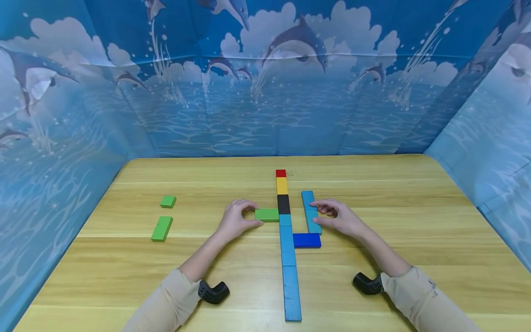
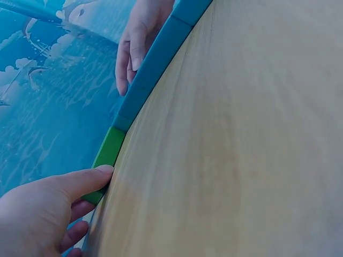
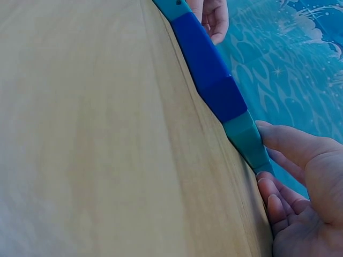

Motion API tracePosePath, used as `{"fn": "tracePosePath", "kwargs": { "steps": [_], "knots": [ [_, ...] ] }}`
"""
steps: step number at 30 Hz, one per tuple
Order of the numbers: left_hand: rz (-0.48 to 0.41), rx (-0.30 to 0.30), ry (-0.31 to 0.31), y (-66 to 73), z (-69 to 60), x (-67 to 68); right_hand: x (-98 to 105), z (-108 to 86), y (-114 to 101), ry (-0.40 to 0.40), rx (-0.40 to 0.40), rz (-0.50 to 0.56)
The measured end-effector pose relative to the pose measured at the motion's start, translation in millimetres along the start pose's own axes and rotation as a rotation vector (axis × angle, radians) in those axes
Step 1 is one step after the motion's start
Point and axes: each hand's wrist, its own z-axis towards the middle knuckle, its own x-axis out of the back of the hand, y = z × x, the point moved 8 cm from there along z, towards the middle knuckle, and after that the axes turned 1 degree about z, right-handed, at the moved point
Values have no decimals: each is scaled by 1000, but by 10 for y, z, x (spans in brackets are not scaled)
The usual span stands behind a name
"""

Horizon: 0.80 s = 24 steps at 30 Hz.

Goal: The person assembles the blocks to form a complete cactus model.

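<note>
My left hand (image 1: 236,220) pinches the outer end of a green block (image 1: 267,215), with thumb and fingers on its two sides. The block's other end meets the column near the black block (image 1: 284,204). On the other side, my right hand (image 1: 338,216) touches the right edge of two light blue blocks (image 1: 308,200) laid end to end. Its forefinger is by the far one and its thumb by the near one; the other fingers are loosely bent. A dark blue block (image 1: 307,240) bridges from the near light blue block to the column.
The column runs from a red block (image 1: 280,173) through a yellow block (image 1: 281,186) and the black one to several light blue blocks (image 1: 288,246). Two loose green blocks (image 1: 162,228) lie at the left on the wooden table (image 1: 124,276). A dolphin-print cloth (image 1: 249,115) surrounds the table.
</note>
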Motion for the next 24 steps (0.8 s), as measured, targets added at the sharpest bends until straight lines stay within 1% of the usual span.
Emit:
{"fn": "tracePosePath", "kwargs": {
  "steps": [7,12,15,17,19,21,24],
  "knots": [
    [-2,-1,-4,3,3,3,2,2,-5,1,4,1],
    [-6,-13,-9,9,4,6,9,3,-7,2,5,3],
    [-41,-8,-28,9,5,13,13,4,-14,4,7,1],
    [-80,10,-49,5,3,31,11,4,-20,2,8,-1],
    [-122,37,-68,4,-4,73,8,4,-26,0,9,-3],
    [-144,54,-77,14,-14,145,6,2,-31,-1,8,-2],
    [-161,56,-72,41,-37,311,7,-3,-33,-2,5,2]
  ]
}}
